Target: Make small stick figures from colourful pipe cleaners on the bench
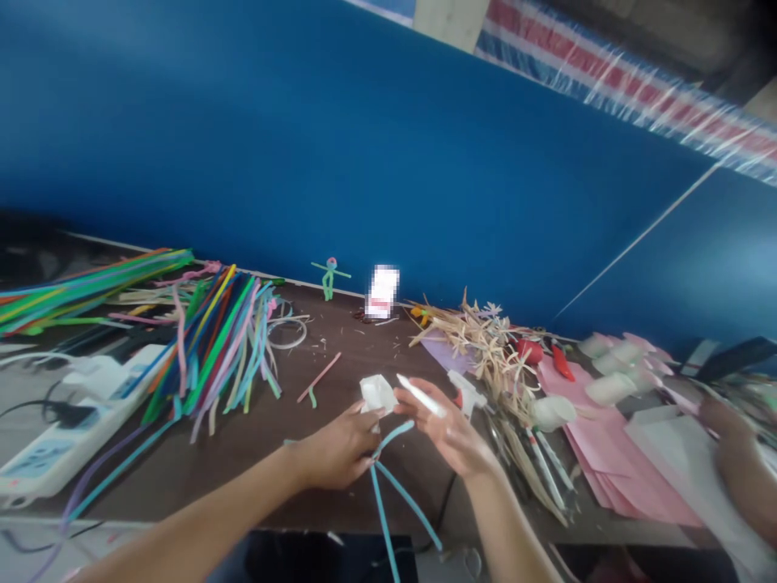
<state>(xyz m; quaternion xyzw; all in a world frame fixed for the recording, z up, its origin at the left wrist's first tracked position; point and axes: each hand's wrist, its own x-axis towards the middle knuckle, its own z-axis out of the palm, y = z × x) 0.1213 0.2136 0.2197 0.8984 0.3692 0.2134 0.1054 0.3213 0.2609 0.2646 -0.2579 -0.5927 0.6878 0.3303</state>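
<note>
Closed fingers of my left hand (349, 445) grip light-blue pipe cleaners (384, 518); one strand bends up to the right and two hang down past the table edge. A white, squarish, folded piece (377, 394) stands above these fingers; whether it is joined to the pipe cleaners is hidden. My right hand (452, 429) pinches a white pen-like stick (422, 397), its tip pointing up and left towards the white piece. Just behind the right hand lies a white and red glue gun (466, 395).
Bundles of coloured pipe cleaners (210, 348) and a white power strip (78, 441) lie left. A green figure (329, 279) and a lit phone (382, 291) stand by the blue wall. Straw flowers (486, 344), pink sheets (598, 453) and another person's hand (732, 437) are right.
</note>
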